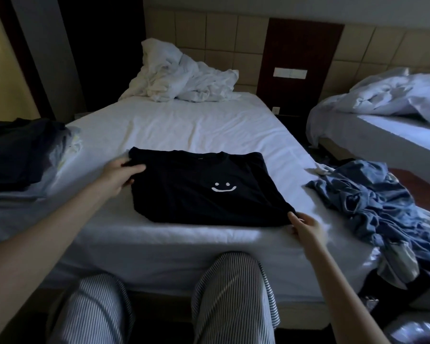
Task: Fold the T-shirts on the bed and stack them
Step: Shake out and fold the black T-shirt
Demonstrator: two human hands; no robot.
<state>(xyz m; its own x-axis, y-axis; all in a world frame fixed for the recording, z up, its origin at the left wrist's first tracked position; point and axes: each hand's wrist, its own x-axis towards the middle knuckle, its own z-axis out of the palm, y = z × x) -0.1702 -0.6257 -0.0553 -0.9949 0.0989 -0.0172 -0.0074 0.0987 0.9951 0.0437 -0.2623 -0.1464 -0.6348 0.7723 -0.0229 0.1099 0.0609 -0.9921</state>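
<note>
From the head view, a black T-shirt with a small white smiley face lies flat on the white sheet of the bed, its sides already turned in to a rough rectangle, close to the near edge of the mattress. The left hand grasps the shirt's far left corner, thumb on top of the cloth. The right hand pinches the shirt's near right corner between fingertips and thumb.

Left of the shirt sits a pile of dark clothes. Right of the shirt, a crumpled heap of blue garments hangs over the mattress corner. Beyond the shirt, bunched white bedding lies against the headboard. Nearer than the shirt, the person's knees in striped trousers meet the bed's side.
</note>
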